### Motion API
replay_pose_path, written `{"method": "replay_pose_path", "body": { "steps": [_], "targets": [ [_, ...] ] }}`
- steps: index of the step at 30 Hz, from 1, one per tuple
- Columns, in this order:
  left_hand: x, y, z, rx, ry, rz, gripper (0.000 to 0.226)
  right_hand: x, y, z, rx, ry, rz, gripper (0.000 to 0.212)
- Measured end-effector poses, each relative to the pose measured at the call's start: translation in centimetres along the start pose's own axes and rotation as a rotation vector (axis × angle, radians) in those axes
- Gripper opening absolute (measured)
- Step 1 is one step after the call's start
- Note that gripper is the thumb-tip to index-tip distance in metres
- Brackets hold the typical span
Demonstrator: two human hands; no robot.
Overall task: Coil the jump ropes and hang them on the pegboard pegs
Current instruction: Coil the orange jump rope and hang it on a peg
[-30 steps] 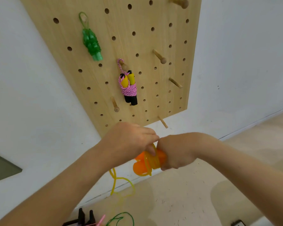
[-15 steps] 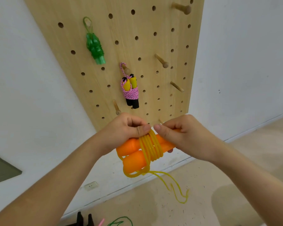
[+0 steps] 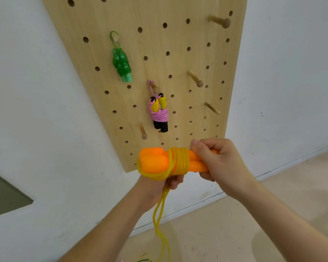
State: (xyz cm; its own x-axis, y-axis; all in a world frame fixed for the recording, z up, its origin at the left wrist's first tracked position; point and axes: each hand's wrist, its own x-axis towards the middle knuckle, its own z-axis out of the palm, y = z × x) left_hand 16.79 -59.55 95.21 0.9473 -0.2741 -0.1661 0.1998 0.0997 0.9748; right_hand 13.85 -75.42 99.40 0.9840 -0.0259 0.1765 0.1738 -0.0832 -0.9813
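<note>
Head view, room: white wall (image 3: 36, 129); pale speckled floor (image 3: 273, 186) at 4 o'clock.
Board: light-wood pegboard (image 3: 178, 63), round holes, wooden pegs; bare peg (image 3: 195, 78) at 1 o'clock of centre.
Hung: translucent green rope (image 3: 121, 65) at 11 o'clock; pink-speckled rope (image 3: 158, 114) at centre, both coiled.
Bundle: smooth orange handles (image 3: 155, 161) side by side, glossy yellow cord (image 3: 180, 160) wound round them, just below the board.
Grip, right hand (image 3: 222, 163): curled round the handles' right end.
Grip, left hand (image 3: 159, 186): under the bundle, closed on loose cord trailing to 6 o'clock.

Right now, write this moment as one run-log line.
right hand grips orange handles | left hand holds yellow cord below | cord partly wound, tail hanging | green rope, pink rope hung
</note>
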Motion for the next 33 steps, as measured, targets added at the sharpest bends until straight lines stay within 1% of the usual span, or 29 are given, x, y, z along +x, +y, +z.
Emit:
{"method": "replay_pose_path", "body": {
  "steps": [2, 3, 5, 7, 9, 10, 11, 12, 14, 16, 19, 21, 23, 24, 27, 28, 29, 30, 32, 33],
  "targets": [
    [-0.8, -0.4, 0.7, 0.19, 0.048, 0.143, 0.019, 0.2, 0.7, 0.6, -0.005, 0.074, 0.032, 0.045],
    [-1.0, -0.6, 0.8, 0.231, 0.09, 0.196, 0.023, 0.4, 0.9, 0.8, -0.012, 0.111, 0.048, 0.046],
    [-1.5, -1.2, 1.1, 0.23, 0.16, 0.234, 0.029, 1.0, 1.4, 1.2, -0.032, 0.171, 0.075, 0.046],
    [-2.1, -1.8, 1.7, 0.267, 0.184, 0.26, 0.02, 1.5, 1.6, 1.5, -0.021, 0.198, 0.107, 0.045],
    [-2.5, -2.4, 2.4, 0.452, 0.175, 0.311, 0.01, 2.0, 1.8, 1.7, -0.015, 0.226, 0.146, 0.044],
    [-2.6, -2.5, 2.7, 0.525, 0.183, 0.314, 0.007, 2.2, 1.9, 1.7, -0.049, 0.237, 0.147, 0.044],
    [-2.7, -2.5, 2.8, 0.539, 0.2, 0.285, 0.007, 2.3, 2.1, 1.7, -0.129, 0.242, 0.126, 0.045],
    [-2.8, -2.4, 2.7, 0.5, 0.208, 0.228, 0.012, 2.4, 2.3, 1.7, -0.244, 0.239, 0.087, 0.044],
    [-3.1, -2.1, 2.3, 0.333, 0.164, 0.083, 0.022, 2.5, 2.6, 1.6, -0.463, 0.229, -0.003, 0.032],
    [-3.3, -2.0, 2.1, 0.193, 0.129, -0.016, 0.026, 2.3, 2.9, 1.6, -0.585, 0.222, -0.11, 0.023],
    [-3.6, -2.2, 2.7, 0.089, 0.146, -0.049, 0.025, 2.1, 3.8, 1.8, -0.681, 0.236, -0.282, 0.025],
    [-3.7, -2.1, 3.4, 0.13, 0.194, -0.039, 0.018, 2.0, 4.4, 1.7, -0.719, 0.247, -0.356, 0.027],
    [-4.0, -2.1, 3.8, 0.309, 0.206, 0.007, 0.009, 1.8, 4.9, 1.5, -0.75, 0.25, -0.416, 0.028],
    [-4.2, -2.3, 3.8, 0.463, 0.202, 0.055, 0.011, 1.8, 5.1, 1.3, -0.772, 0.248, -0.448, 0.028],
    [-4.9, -3.5, 3.3, 1.203, 0.141, 0.221, 0.032, 2.3, 5.8, 0.1, -0.879, 0.255, -0.52, 0.03],
    [-5.3, -3.8, 3.2, 1.291, 0.131, 0.24, 0.039, 2.6, 6.1, -0.4, -0.911, 0.255, -0.529, 0.032],
    [-5.4, -3.8, 3.0, 1.256, 0.132, 0.229, 0.041, 2.8, 6.4, -1.0, -0.937, 0.25, -0.535, 0.032],
    [-5.4, -3.7, 2.9, 1.098, 0.131, 0.191, 0.039, 2.9, 6.8, -1.4, -0.961, 0.235, -0.545, 0.032],
    [-5.1, -2.6, 2.6, 0.632, 0.114, 0.062, 0.038, 2.6, 7.5, -2.1, -1.012, 0.189, -0.588, 0.027],
    [-4.8, -2.4, 2.3, 0.502, 0.1, 0.027, 0.041, 2.4, 7.9, -2.3, -1.035, 0.169, -0.618, 0.025]
  ]
}}
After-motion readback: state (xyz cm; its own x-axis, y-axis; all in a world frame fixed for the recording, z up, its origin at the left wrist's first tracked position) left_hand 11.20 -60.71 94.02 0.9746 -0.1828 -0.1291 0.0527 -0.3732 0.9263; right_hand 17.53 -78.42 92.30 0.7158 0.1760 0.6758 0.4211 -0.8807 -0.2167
